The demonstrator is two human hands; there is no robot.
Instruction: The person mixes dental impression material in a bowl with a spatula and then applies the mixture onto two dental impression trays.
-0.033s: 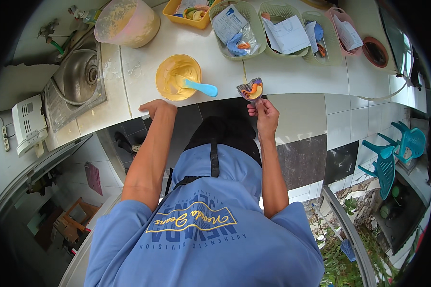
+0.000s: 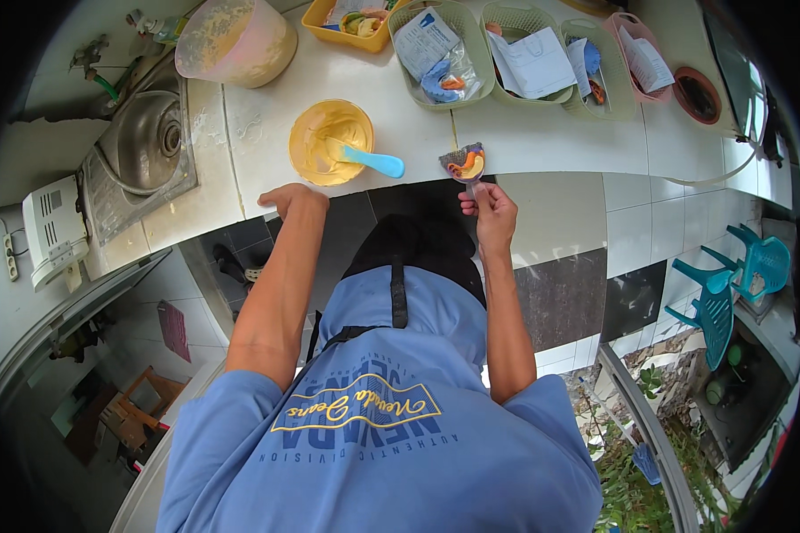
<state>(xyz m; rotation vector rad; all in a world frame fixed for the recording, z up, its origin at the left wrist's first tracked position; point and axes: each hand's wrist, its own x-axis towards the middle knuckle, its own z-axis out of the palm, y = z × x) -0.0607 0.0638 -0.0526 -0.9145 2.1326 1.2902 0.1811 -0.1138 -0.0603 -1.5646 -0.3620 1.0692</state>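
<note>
At the counter's front edge, my right hand pinches the handle of a dental impression tray. Its bowl-shaped end is dark and mesh-like, with orange and cream-yellow material inside, and is held just over the counter edge. My left hand rests against the counter edge with fingers stretched to the left and holds nothing; part of it is hidden by the wrist. Just beyond that hand stands a yellow mixing bowl smeared with a pale yellow paste. A blue spatula leans in it, its handle sticking out over the right rim.
Along the back of the counter stand a paste-smeared pink tub, a yellow basket, and green baskets holding papers and blue impressions. A pink basket and a brown round dish follow. A steel sink lies left.
The impression tray has tilted slightly in my right hand, so more of its handle shows. My left hand, the bowl and the spatula look unmoved.
</note>
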